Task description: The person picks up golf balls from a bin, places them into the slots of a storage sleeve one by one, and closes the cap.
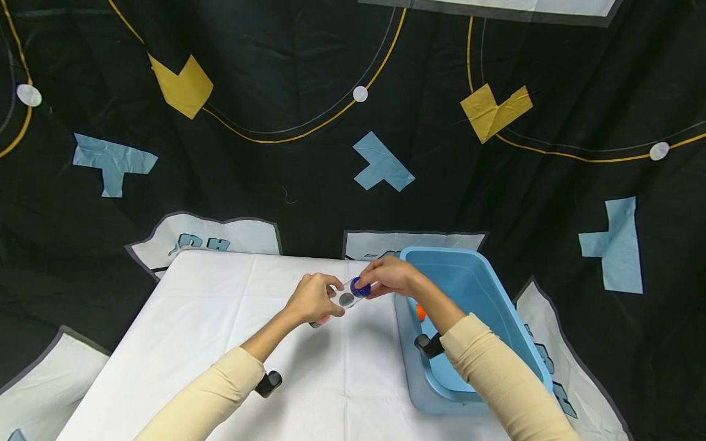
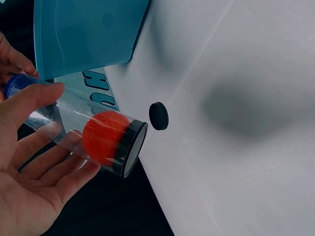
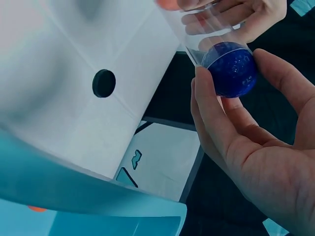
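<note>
A clear plastic tube [image 2: 69, 109] is gripped by my left hand [image 1: 313, 298], thumb on one side and fingers on the other. Inside its black-capped end sits an orange ball [image 2: 106, 136]. At the tube's opposite end, my right hand [image 1: 390, 275] pinches a blue ball [image 3: 229, 70] between thumb and fingers. That ball is partly within the tube's mouth, and its surface looks glossy. On the white table lies a round black lid [image 3: 104, 83], apart from both hands; the left wrist view also shows this lid [image 2: 158, 116].
To the right on the white table [image 1: 220, 306] stands a light blue plastic tub [image 1: 410, 373], under my right forearm. An orange object [image 1: 421, 312] shows inside it, partly hidden. Behind the table hangs a black cloth [image 1: 309, 190] with yellow and blue shapes.
</note>
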Demonstrator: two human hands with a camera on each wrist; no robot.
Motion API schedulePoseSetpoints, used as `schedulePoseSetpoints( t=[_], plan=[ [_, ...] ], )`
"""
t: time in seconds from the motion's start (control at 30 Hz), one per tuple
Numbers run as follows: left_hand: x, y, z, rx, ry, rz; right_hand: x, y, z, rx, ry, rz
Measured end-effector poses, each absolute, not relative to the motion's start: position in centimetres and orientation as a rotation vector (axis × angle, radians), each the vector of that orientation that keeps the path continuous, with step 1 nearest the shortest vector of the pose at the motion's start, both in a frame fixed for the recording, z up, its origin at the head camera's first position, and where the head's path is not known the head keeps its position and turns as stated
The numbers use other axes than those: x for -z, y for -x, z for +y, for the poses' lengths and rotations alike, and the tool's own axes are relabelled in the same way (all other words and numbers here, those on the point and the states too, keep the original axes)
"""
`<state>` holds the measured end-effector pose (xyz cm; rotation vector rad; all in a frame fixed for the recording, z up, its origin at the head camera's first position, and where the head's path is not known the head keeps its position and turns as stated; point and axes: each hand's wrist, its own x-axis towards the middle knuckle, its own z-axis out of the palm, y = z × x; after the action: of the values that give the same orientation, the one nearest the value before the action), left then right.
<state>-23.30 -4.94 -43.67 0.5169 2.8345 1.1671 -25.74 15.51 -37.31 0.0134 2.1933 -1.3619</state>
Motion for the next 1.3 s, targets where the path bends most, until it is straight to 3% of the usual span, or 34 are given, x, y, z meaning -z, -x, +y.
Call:
schedulePoseSetpoints(
  t=[0.47,0.9,1.3],
  plan=[
    [43.9,23.2,-5.2,-1.183,-0.498,2.819,37.0,26.3,16.4,1.311,-0.007,2.204],
    [44.3,23.1,-5.9,-1.198,-0.472,2.815,35.2,27.2,23.1,1.313,-0.009,2.27],
    [44.1,23.2,-6.2,-1.183,-0.459,2.828,40.0,27.4,28.7,1.419,-0.39,2.24]
  ],
)
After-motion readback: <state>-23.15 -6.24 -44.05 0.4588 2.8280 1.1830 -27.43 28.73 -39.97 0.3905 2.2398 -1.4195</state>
